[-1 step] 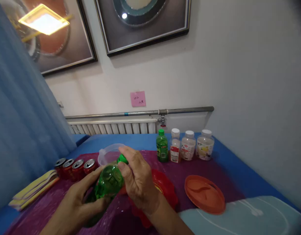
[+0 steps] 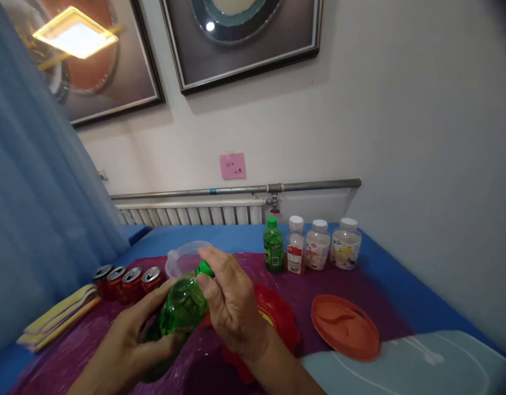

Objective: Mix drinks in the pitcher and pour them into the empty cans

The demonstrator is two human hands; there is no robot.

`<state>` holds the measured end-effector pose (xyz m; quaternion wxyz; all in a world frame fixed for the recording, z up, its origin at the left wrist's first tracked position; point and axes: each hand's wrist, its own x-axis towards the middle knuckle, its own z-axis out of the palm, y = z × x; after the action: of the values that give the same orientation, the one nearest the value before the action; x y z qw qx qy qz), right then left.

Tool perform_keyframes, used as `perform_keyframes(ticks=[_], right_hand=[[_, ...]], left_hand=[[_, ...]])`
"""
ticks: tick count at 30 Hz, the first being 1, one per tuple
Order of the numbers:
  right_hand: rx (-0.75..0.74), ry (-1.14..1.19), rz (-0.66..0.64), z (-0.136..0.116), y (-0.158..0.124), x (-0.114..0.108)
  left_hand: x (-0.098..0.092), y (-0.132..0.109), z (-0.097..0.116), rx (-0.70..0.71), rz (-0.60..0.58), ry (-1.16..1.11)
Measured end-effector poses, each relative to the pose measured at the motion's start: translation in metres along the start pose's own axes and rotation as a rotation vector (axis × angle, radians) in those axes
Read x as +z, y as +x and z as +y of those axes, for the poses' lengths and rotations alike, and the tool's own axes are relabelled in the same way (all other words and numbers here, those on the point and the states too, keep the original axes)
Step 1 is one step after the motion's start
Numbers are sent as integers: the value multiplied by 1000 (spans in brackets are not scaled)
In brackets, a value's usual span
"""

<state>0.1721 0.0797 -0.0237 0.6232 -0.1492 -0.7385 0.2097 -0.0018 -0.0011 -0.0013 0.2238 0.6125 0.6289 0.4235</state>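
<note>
My left hand (image 2: 131,334) is wrapped round the body of a green plastic bottle (image 2: 186,302), which tilts with its neck up and to the right. On its green cap (image 2: 204,268), the thumb and fingers of my right hand (image 2: 236,307) are closed. The cap sits at the bottle's mouth; whether it is loose I cannot tell. Below and behind my right hand, partly hidden, lies a red scalloped dish (image 2: 284,321). A clear plastic bowl (image 2: 176,264) stands just behind the bottle, partly covered by my fingers.
Several red drink cans (image 2: 132,280) stand at left beside a folded yellow cloth (image 2: 57,318). Another green bottle (image 2: 273,249) and several white-capped clear containers (image 2: 318,247) line the back right. An orange oval plate (image 2: 346,334) lies at right on the purple sheet (image 2: 302,296).
</note>
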Motion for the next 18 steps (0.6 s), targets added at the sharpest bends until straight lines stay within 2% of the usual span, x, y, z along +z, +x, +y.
perform_keyframes(ticks=[5,9,13,15,18], right_hand=[[53,69,-100,-8,-6,6],[55,52,-57,-8,-10,4],[160,74,67,-5,-7,-4],[202,75,90,-2,-5,-6],[212,29,54,2,-3,-5]], left_hand=[[-3,-12,-28,-36,-30,-38],[-12,-22,-41,-29,14,-117],[-48,-9,-44,-69,216,-189],[-73,10,-47,-102,367,-177],[-107,50,-58,-121,505,-53]])
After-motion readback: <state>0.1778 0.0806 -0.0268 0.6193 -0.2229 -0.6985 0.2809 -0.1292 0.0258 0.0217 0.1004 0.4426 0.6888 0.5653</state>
